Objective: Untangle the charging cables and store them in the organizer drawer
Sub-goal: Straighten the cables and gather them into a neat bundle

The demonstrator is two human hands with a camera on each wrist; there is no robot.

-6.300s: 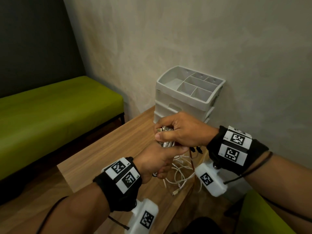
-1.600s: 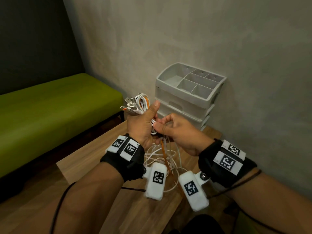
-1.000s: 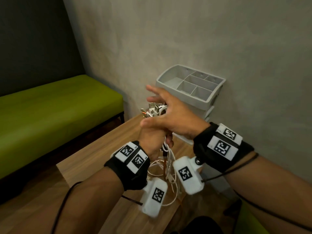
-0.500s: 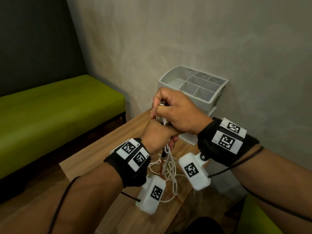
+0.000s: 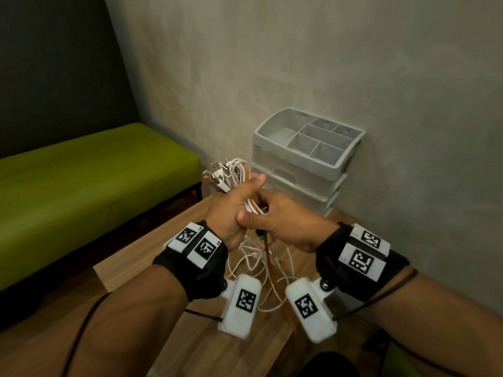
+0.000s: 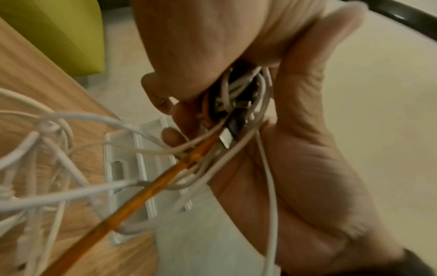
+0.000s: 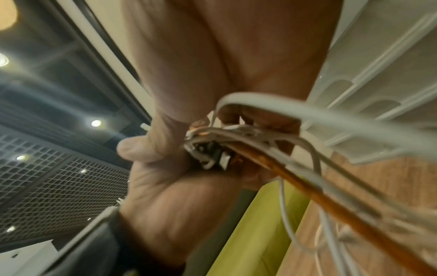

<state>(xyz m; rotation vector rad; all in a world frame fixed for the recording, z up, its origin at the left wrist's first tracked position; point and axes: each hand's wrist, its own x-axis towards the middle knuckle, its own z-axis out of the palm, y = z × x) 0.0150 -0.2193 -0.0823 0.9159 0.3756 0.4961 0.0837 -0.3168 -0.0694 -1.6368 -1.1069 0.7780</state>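
A bundle of white charging cables [image 5: 236, 176] with one orange cable [image 5: 267, 254] is held above the wooden table [image 5: 152, 254]. My left hand [image 5: 239, 197] grips the bundle upright, and several metal plugs [image 5: 216, 174] stick out of the top of the fist. Just below it, my right hand [image 5: 261, 216] grips the hanging strands. Loose loops [image 5: 253, 263] trail down onto the table. In the left wrist view the left hand [image 6: 236, 119] curls round the cables and orange cable [image 6: 165, 184]. In the right wrist view the right hand [image 7: 189, 155] holds the same strands. The white organizer [image 5: 340, 165] stands behind, drawers shut.
The organizer stands against the grey wall [image 5: 326, 63] at the table's far right corner, with an open divided tray [image 5: 272, 122] on top. A green bench [image 5: 81, 191] runs along the left. The table's near edge [image 5: 283, 346] lies below my right wrist.
My right hand has come off the plug ends and moved below my left hand, where it now grips the hanging strands. My left hand has lifted the bundle, and the plugs now show.
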